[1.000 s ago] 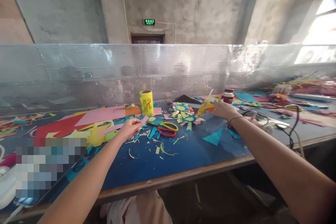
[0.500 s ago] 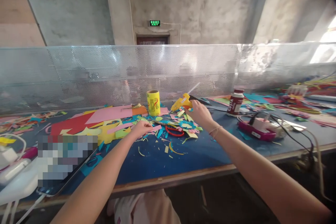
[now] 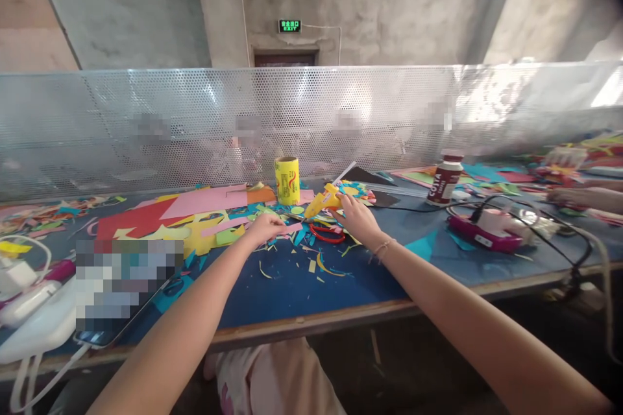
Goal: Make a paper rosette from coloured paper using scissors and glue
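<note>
My right hand (image 3: 356, 215) is closed round a yellow glue gun (image 3: 321, 202), a pale glue stick poking up from its back end. The gun's nozzle points down and left, toward my left hand (image 3: 265, 230). That hand pinches a small pink paper strip (image 3: 291, 229). Between and just below the hands lie red-handled scissors (image 3: 327, 233) among paper scraps. Beyond the glue gun is a blue and yellow paper cutout (image 3: 357, 190), partly hidden by my right hand. A yellow roll (image 3: 287, 181) stands upright behind my left hand.
A phone (image 3: 131, 292) and white chargers lie at left, near red paper (image 3: 131, 220). On the right are a brown bottle (image 3: 444, 180), a purple power strip (image 3: 481, 237) and loose cables. Another person's hand (image 3: 567, 197) rests at far right. A perforated metal screen (image 3: 302, 130) runs behind.
My right hand has brought the glue gun left and nearer to my left hand. The blue and yellow cutout now shows behind it. Another person's hand has come into view at right.
</note>
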The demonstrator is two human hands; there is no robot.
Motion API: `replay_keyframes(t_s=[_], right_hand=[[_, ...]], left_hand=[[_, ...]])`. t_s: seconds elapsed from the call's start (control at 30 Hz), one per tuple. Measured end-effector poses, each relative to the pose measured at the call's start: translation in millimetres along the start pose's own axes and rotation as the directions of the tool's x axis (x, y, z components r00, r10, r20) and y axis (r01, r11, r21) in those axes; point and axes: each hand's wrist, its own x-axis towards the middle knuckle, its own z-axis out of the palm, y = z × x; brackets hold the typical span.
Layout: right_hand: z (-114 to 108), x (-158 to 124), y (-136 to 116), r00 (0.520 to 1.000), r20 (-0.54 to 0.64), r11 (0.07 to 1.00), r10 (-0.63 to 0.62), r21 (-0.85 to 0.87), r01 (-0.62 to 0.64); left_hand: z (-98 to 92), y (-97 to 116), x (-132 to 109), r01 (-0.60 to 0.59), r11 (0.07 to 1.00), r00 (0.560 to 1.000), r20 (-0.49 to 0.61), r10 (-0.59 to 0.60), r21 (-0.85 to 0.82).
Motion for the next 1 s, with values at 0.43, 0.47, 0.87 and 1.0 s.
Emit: replay_keyframes(t_s=[0.43,0.47,0.87,1.0], right_hand=[[-2,0,-3,1.000,0.015,1.000,-0.008,0.017,0.007],[-3,0,-4,1.000,0.016,1.000,-0.006,0.016,0.006],[-3,-1,-3,1.000,0.021,1.000,-0.012,0.003,0.012],[-3,-1,-4,1.000,0.019,1.000,-0.008,-0.001,0.008]], left_hand=[[-0.4,-7,5,-0.019,1.000,1.000,-0.003,0.019,0.004],[-0.6,-7,5,-0.016,1.000,1.000,-0.002,0.016,0.003],[-3.9,-10,6,-0.020,1.000,1.000,-0.019,0.021,0.012],[-2.6,-9,5,-0.006,1.000,0.999,-0.047,0.006,-0.016]])
